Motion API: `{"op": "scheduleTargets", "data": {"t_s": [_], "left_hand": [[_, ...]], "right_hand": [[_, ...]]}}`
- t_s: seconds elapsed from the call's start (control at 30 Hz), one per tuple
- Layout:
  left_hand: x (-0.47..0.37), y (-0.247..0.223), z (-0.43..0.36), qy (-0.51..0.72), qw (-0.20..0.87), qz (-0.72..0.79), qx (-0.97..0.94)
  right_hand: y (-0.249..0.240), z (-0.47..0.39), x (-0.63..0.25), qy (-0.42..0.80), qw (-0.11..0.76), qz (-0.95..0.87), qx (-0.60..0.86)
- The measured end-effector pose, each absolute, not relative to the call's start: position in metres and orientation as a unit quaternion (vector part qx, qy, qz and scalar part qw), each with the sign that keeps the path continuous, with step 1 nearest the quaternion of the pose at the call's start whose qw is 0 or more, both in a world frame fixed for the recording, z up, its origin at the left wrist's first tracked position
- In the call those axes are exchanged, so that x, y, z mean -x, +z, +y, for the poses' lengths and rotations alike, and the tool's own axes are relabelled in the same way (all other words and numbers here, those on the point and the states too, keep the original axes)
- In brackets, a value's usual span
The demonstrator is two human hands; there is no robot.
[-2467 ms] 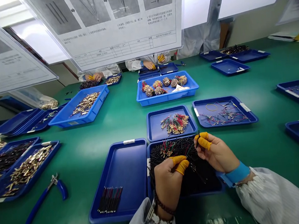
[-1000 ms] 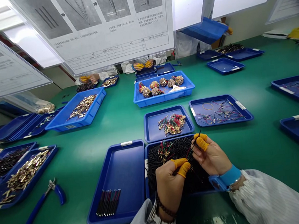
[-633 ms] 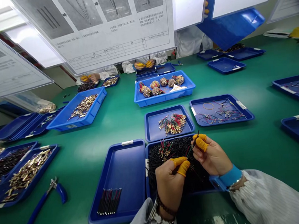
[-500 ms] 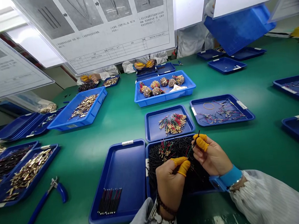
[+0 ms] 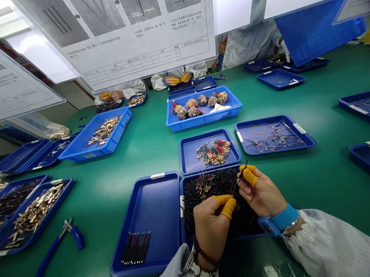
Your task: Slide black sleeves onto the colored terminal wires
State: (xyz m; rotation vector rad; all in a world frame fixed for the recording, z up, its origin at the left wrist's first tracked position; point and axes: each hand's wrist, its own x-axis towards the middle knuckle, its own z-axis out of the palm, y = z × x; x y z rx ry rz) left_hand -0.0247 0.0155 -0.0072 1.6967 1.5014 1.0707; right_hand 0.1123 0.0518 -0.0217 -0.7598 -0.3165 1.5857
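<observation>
Both my hands, with yellow finger cots on thumbs and forefingers, are held close together over a blue tray point(image 5: 182, 229) full of short black tubes point(image 5: 222, 181). My left hand point(image 5: 212, 224) pinches the lower end of thin red and green wires point(image 5: 233, 189). A black tube point(image 5: 245, 165) is pinched upright between the fingertips of my right hand point(image 5: 264, 192); the wires run up toward it. Whether they enter the tube I cannot tell. On the black tubes lies a bunch of coloured wires with gold ends point(image 5: 204, 186). A row of black-sleeved wires point(image 5: 136, 247) lies in the left tray point(image 5: 154, 209).
Behind stand a tray of coloured wires point(image 5: 184, 155), a tray of loose wires point(image 5: 243, 130) and a light blue bin point(image 5: 203, 121) of wire bundles. Blue-handled pliers point(image 5: 64, 233) lie left, near metal-parts trays point(image 5: 70, 194). Instruction sheets point(image 5: 152, 47) hang above. Co-workers' hands point(image 5: 177, 79) work opposite.
My hands have barely moved and keep the same pinches. At the far right, a co-worker's gloved hand has come into sight and the tilted blue bin has shifted right.
</observation>
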Motion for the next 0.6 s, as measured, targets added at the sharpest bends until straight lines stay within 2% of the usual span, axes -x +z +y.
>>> {"op": "scheduleTargets", "data": {"t_s": [0.43,0.6], "left_hand": [[0.0259,-0.0085,0.0172,0.411,0.306,0.569,-0.643],[0.0261,-0.0109,0.0179,0.415,0.311,0.573,-0.634]], "right_hand": [[-0.0226,0.0524,-0.112,0.663,0.623,-0.189,0.369],[-0.025,0.05,-0.1109,0.695,0.58,-0.212,0.369]]}}
